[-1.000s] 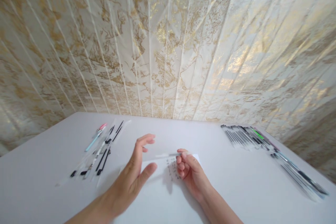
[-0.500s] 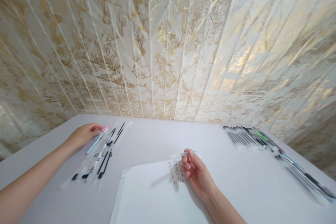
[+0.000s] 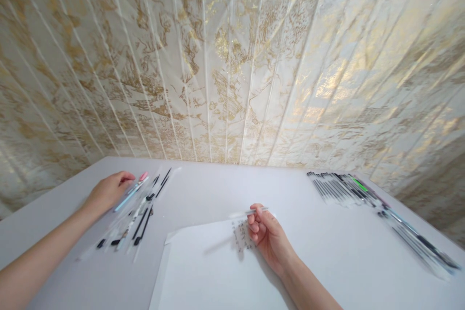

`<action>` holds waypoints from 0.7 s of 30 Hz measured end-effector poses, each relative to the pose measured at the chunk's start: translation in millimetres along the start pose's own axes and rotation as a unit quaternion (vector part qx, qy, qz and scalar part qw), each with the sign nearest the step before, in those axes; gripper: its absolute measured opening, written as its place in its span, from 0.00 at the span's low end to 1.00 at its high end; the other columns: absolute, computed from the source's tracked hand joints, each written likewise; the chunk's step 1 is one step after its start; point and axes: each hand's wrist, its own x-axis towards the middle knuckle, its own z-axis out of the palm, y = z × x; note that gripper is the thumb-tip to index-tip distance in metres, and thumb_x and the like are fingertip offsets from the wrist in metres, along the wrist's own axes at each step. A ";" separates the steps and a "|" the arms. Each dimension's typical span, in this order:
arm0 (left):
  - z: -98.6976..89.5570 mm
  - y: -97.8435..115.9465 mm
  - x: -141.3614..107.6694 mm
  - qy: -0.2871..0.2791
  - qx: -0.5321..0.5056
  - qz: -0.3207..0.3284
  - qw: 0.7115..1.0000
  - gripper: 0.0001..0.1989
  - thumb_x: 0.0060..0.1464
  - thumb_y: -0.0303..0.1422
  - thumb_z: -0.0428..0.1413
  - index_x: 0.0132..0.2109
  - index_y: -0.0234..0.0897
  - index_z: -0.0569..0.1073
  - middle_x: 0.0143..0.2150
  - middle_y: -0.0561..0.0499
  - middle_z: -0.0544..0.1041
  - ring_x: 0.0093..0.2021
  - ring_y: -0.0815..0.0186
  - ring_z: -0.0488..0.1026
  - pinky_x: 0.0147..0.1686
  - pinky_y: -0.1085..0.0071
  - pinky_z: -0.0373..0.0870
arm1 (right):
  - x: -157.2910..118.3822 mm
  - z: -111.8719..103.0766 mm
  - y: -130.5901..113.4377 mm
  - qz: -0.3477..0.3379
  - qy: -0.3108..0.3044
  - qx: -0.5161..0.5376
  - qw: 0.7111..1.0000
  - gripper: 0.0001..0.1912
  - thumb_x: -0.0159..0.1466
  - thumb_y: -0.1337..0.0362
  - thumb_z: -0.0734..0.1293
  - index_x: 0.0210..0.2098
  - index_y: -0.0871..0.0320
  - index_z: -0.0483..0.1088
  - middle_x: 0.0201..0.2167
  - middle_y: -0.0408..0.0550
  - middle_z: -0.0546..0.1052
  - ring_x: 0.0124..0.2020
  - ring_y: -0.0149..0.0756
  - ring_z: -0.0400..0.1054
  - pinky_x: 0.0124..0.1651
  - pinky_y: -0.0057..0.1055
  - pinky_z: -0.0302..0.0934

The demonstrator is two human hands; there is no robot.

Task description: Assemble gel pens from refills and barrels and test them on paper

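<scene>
My left hand [image 3: 111,190] is over the left side of the table, beside a light-blue pen [image 3: 127,198] and a small pink piece [image 3: 143,177]. A narrow gap separates its fingertips from the pink piece. Its fingers are loosely bent, and I see nothing in them. Above the top edge of a white sheet of paper [image 3: 203,271], my right hand [image 3: 267,235] pinches a thin whitish pen [image 3: 250,212], held nearly level and slightly blurred. Rows of small dark writing [image 3: 241,235] show on the paper beside that hand.
Several pens with black caps and grips [image 3: 140,220] lie loosely at the left. A row of grey and black pens [image 3: 334,186], with a bright green one [image 3: 359,184], lies at the back right. More pens [image 3: 417,237] continue toward the right edge. A gold-patterned curtain [image 3: 225,82] hangs behind the table.
My left hand has drawn back slightly to the left, away from the pink piece it was touching. My right hand still holds the pen in nearly the same place.
</scene>
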 end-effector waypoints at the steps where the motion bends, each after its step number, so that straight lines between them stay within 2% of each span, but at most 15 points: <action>1: -1.6 -0.3 -1.4 0.002 0.000 0.004 1.000 0.18 0.60 0.35 0.43 0.46 0.29 0.72 0.42 0.49 0.79 0.44 0.61 0.73 0.42 0.75 0.63 | 0.3 -0.1 0.4 -0.001 -0.001 -0.001 1.000 0.12 0.55 0.59 0.76 0.32 0.59 0.74 0.22 0.40 0.72 0.19 0.23 0.59 0.20 0.19 0.57; 5: -6.6 -1.8 -6.8 -0.006 0.005 0.022 1.000 0.17 0.59 0.34 0.43 0.44 0.30 0.72 0.44 0.44 0.79 0.45 0.58 0.73 0.44 0.73 0.64 | 1.3 -0.5 2.5 -0.003 -0.003 -0.007 1.000 0.13 0.53 0.60 0.77 0.33 0.60 0.74 0.21 0.40 0.73 0.19 0.23 0.60 0.19 0.19 0.58; 14: -12.8 -5.4 -25.0 -0.033 -0.015 0.034 0.999 0.15 0.58 0.37 0.44 0.42 0.31 0.70 0.42 0.41 0.79 0.43 0.55 0.74 0.43 0.70 0.64 | -0.2 -1.3 2.6 0.003 -0.014 -0.021 1.000 0.12 0.55 0.61 0.76 0.33 0.59 0.73 0.21 0.40 0.73 0.19 0.23 0.61 0.21 0.19 0.59; 21: -14.7 -3.5 -41.0 -0.048 -0.056 0.064 0.995 0.13 0.56 0.38 0.48 0.40 0.35 0.72 0.38 0.49 0.80 0.40 0.59 0.74 0.39 0.75 0.63 | -0.5 -4.1 4.1 0.004 -0.020 -0.024 0.999 0.11 0.56 0.61 0.75 0.34 0.59 0.73 0.21 0.39 0.72 0.19 0.23 0.60 0.21 0.19 0.58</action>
